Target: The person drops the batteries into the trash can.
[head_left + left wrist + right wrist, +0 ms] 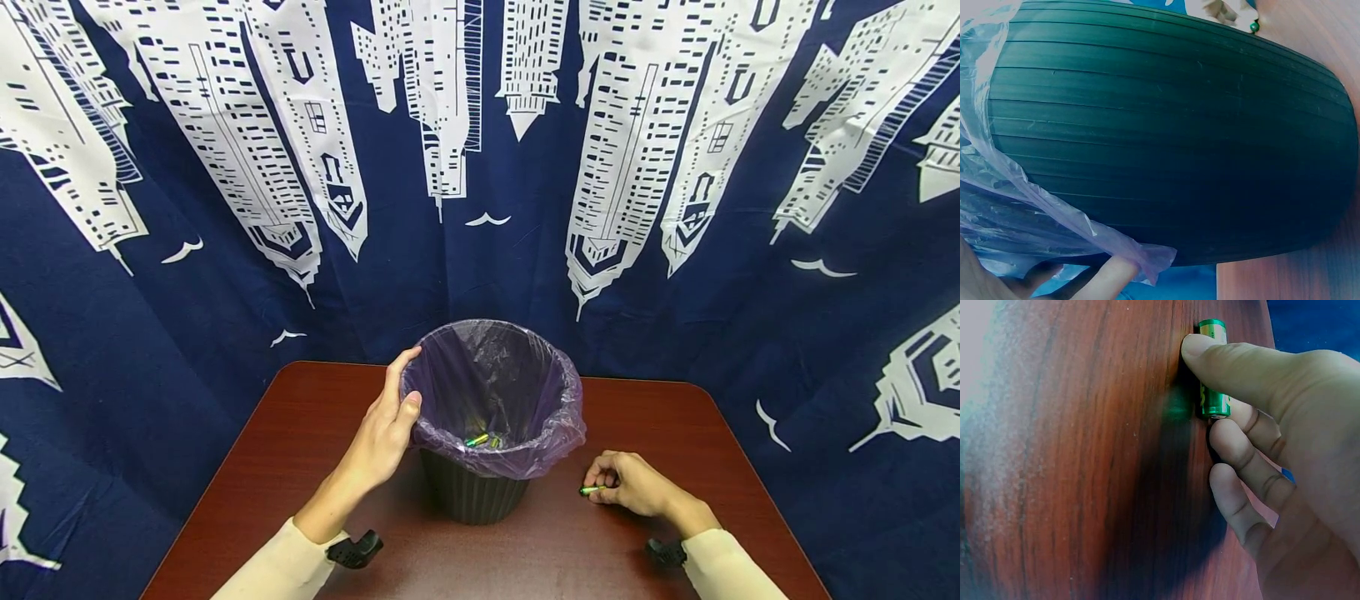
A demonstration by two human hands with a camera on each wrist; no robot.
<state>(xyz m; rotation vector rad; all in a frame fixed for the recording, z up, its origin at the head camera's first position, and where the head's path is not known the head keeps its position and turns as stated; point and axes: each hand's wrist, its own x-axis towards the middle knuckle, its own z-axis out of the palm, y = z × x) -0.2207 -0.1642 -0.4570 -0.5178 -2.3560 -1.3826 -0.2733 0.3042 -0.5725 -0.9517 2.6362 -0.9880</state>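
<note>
A dark ribbed trash can (476, 496) stands on the table, lined with a translucent purple bag (551, 454) folded over its rim. My left hand (386, 429) holds the can's left rim through the bag; in the left wrist view its fingers (1113, 275) lie at the bag's loose edge. To the right of the can, my right hand (637, 485) pinches a green and gold battery (1215, 403) between thumb and fingers, low over the tabletop. Inside the can, small green and gold batteries (477, 439) lie at the bottom of the bag.
The reddish-brown wooden table (337, 417) ends close behind the can. Beyond it hangs a dark blue cloth (495, 275) printed with white buildings. Each wrist carries a black camera mount, the left one (356, 550) below its sleeve.
</note>
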